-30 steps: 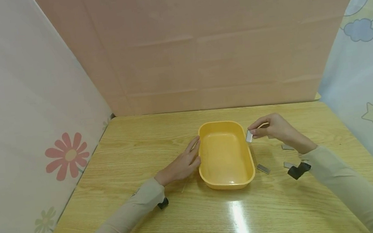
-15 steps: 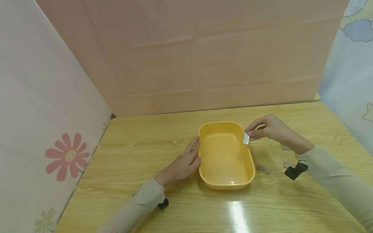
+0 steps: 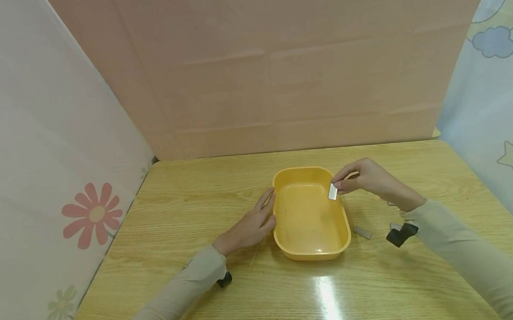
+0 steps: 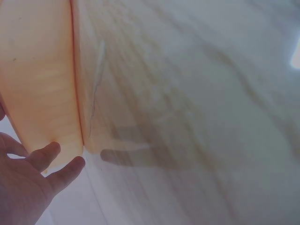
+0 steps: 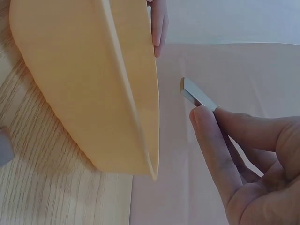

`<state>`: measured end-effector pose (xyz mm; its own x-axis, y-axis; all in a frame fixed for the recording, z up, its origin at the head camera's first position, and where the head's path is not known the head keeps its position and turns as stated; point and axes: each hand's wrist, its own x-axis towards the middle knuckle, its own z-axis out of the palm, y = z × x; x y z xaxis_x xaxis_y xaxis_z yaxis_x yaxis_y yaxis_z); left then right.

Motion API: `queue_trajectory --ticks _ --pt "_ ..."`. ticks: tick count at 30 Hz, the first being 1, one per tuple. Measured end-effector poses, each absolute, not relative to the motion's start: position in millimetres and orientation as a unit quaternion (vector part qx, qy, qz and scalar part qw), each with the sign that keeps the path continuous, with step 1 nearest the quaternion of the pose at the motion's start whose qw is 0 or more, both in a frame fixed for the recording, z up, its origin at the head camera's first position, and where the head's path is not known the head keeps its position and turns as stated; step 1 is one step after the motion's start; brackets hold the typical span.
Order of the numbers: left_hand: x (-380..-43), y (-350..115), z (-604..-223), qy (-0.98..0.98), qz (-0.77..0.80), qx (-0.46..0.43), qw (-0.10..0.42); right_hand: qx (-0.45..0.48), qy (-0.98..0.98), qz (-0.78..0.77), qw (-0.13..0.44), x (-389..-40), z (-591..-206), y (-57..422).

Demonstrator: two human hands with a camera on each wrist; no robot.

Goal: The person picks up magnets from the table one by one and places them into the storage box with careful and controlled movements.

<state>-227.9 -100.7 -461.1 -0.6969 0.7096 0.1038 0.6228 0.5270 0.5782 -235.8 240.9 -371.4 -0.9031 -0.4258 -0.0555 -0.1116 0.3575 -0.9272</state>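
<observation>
A yellow plastic basin stands on the table, with nothing lying in it. My right hand pinches a small flat silver rectangular block between thumb and fingertips, above the basin's right rim. In the right wrist view the silver block points up and left from the fingertips, apart from the basin wall. At the basin's left side, my left hand rests its extended fingers against the wall. The left wrist view has this hand with its fingers spread by the basin.
A similar grey block lies just right of the basin. Farther right, another block and a third block are partly hidden by the right wrist and its black strap. A pink sheet hangs behind the wooden table.
My right hand has moved left with the silver block, from beside the basin's right rim to just over its inner edge. The left hand and the basin have stayed still.
</observation>
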Motion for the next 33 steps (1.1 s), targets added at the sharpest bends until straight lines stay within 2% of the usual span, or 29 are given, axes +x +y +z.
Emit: queue_trajectory --ticks 33 --pt "-225.5 -97.8 -457.5 0.87 0.302 0.38 0.084 -0.195 0.791 -0.554 0.174 -233.6 -370.7 213.5"
